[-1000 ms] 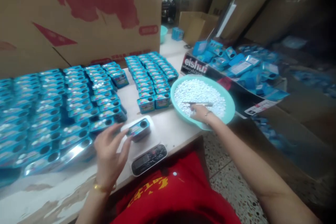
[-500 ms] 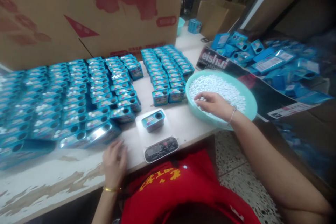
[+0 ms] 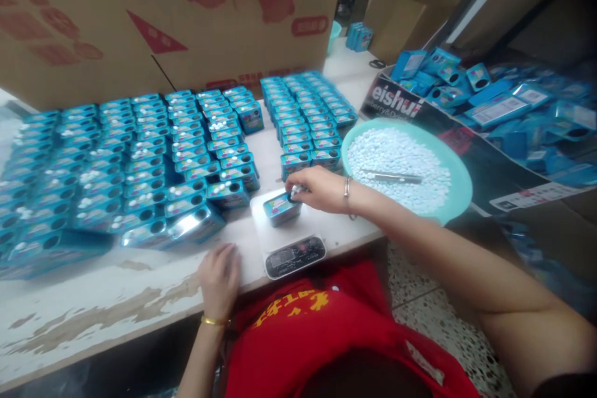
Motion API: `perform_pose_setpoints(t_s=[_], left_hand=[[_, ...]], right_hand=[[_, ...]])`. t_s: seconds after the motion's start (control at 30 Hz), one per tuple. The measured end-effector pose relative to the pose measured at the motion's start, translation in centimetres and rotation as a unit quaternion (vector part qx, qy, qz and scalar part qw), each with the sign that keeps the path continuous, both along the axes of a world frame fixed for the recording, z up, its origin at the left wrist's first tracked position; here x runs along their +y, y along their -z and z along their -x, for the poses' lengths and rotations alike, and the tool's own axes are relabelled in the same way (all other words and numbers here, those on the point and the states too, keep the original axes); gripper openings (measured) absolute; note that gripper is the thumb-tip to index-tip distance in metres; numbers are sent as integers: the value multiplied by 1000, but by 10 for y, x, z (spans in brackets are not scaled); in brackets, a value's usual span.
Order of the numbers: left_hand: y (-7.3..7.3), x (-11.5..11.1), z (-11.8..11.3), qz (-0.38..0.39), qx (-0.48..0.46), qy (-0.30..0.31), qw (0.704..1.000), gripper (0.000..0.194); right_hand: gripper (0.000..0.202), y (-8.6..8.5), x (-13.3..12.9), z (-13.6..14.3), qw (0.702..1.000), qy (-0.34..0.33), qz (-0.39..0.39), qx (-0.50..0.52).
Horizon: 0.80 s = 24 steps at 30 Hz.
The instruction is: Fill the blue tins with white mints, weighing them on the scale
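Observation:
My right hand [image 3: 317, 189] is closed on some small white candies [image 3: 297, 189], right over the dark round hole of a blue tin [image 3: 280, 209]. That tin stands on a white kitchen scale [image 3: 261, 230] with a black display panel. To the right, a mint-green bowl [image 3: 461, 180] holds many white candies, with a metal tool [image 3: 392, 176] lying on them. My left hand [image 3: 220, 273] rests on the table edge left of the scale, its fingers slightly curled and apart, holding nothing. Rows of blue tins [image 3: 228, 193] stand beyond it.
A large cardboard box [image 3: 116, 31] stands behind the rows of tins. At the right, a black printed box [image 3: 420, 113] is heaped with blue tins [image 3: 494, 109]. The white table [image 3: 107, 298] has worn brown patches.
My right hand has moved left from the bowl to above the tin on the scale, now with candies in its fingers. The metal tool in the bowl has come into sight. The view has shifted slightly.

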<state>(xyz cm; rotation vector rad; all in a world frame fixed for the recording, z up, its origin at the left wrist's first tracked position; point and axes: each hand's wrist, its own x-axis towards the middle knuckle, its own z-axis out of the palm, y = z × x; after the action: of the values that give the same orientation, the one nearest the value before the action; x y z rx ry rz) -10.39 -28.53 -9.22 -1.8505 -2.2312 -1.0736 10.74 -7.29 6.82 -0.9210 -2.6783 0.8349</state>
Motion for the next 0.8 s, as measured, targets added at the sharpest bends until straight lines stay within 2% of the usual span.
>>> perform_pose_setpoints(t_s=[0.23,0.3,0.37,0.43,0.53,0.63,0.8], left_hand=[[0,-1,-2,20,-5,-8,1000,21],[-1,-1,-2,26,-13,-13,1000,21],[-1,-1,-3,27,-19,-18,999,20],[0,-1,-3,25,-20,-18,999,20],[1,-1,-3,18,-14,-13,1000,19],[0,-1,-4,17,-9,-12,1000,18],[-1,-1,-5,28,-9,-15,999,18]], right_hand=[[10,-7,-3,4,998,41,45,9],[7,-10,-1,-2,993,46,101,45],[5,-10,2,-13,970,68,208,105],[13,-8,4,-27,926,115,318,168],[21,-3,5,-48,868,195,409,206],[19,0,3,-60,853,223,436,181],[15,1,-2,-55,878,203,395,178]])
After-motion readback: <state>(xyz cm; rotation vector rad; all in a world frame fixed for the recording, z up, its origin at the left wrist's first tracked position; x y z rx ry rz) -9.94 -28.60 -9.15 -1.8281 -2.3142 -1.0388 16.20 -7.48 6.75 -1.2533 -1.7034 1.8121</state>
